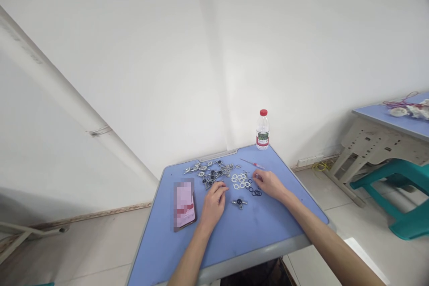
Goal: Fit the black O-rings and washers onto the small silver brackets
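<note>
A heap of small metal brackets and screws point(209, 170) lies at the far side of the blue desk point(234, 232). White flat metal plates point(240, 181) and black rubber rings point(254, 191) sit beside it. My left hand point(214, 203) rests on the desk with fingers curled at the edge of the metal heap; what it pinches is too small to name. My right hand point(268, 183) lies by the black rings, fingers bent toward them. One assembled piece with a black knob point(239, 203) lies alone between my hands.
A phone point(184, 204) lies left of my left hand. A thin red-handled screwdriver point(252, 163) and a red-capped water bottle point(262, 130) stand at the far right of the desk. Another desk point(392, 118) and a teal chair point(405, 196) are at the right.
</note>
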`<state>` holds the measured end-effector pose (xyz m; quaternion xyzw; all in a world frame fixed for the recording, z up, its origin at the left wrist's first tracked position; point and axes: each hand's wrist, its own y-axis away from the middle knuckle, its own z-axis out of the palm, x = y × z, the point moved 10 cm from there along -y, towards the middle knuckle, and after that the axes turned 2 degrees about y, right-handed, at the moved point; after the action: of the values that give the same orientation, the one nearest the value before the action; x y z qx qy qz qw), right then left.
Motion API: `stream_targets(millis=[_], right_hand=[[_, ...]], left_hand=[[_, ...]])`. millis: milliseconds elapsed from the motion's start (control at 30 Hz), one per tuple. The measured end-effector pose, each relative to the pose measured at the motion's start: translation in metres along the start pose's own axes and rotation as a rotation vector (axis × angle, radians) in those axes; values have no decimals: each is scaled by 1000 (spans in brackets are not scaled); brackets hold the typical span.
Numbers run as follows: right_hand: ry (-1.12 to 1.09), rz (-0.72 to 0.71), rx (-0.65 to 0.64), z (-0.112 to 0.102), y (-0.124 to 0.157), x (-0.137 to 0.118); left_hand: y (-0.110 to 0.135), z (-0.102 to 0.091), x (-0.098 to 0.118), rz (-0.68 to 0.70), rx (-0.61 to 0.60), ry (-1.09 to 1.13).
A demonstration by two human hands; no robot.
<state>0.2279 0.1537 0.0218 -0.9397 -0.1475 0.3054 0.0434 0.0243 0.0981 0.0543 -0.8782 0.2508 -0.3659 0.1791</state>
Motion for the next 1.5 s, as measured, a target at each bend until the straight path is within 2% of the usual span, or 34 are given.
stream_targets(millis=[233,400,533,667,767,900,1033,1100,1267,1500], right_hand=[[58,14,35,-3,-8,0],[134,18,10,-6,-38,-14],[205,54,-10,3,-65,-26],[233,77,-29,12,-75,-29],[215,64,-1,0,-65,-31],[157,-14,4,-16,-22,-46],[80,-174,-89,-3,31,-77],[122,-198,-99,7,47,-84],[306,-192,-165,28,52,-87],[458,-189,-228,32,51,-97]], left_hand=[[2,-2,-1,-1,-3,-40],[-1,-3,-8,-26,8,-38],[-1,-3,-10,-29,23,-33],[3,-5,-5,-34,13,-12],[5,-1,10,9,-61,27],[8,15,30,52,-222,52],[7,29,33,22,-302,36],[6,33,32,15,-314,46],[6,34,28,2,-297,66],[8,37,26,19,-301,66]])
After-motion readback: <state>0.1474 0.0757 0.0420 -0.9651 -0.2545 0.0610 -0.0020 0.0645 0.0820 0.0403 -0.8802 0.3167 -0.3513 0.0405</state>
